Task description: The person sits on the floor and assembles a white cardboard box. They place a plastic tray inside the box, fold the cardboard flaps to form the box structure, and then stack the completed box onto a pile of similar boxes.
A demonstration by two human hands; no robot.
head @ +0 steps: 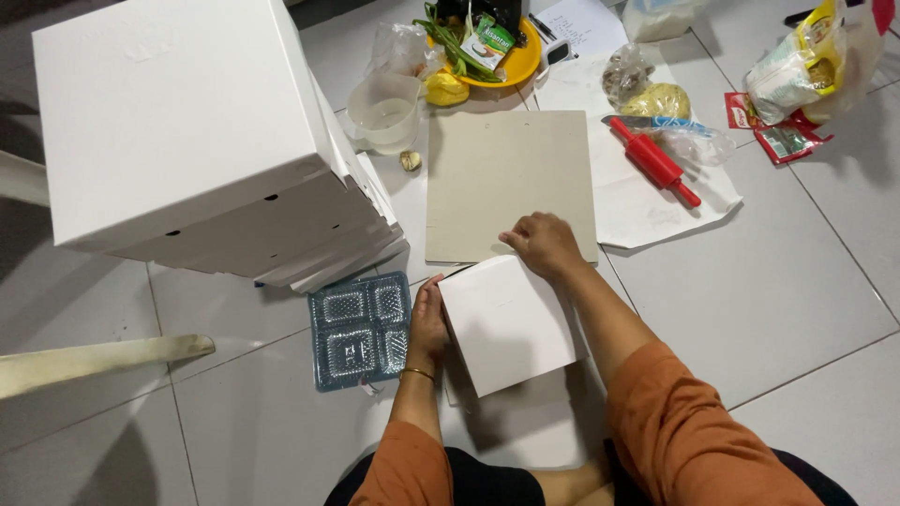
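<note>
We hold a small white folded cardboard box [511, 323] on the tiled floor [797, 309], just below a flat grey cardboard sheet [511, 187]. Our left hand [428, 323] clasps its 9 o'clock edge; our right hand [547, 245] presses flat on its 12 o'clock corner. The leaning stack of white boxes [206, 141] at 10 o'clock could slide onto the clear 4-compartment plastic tray [361, 330]. A yellow packet [797, 70] and red sachets [783, 136] lie at 2 o'clock.
</note>
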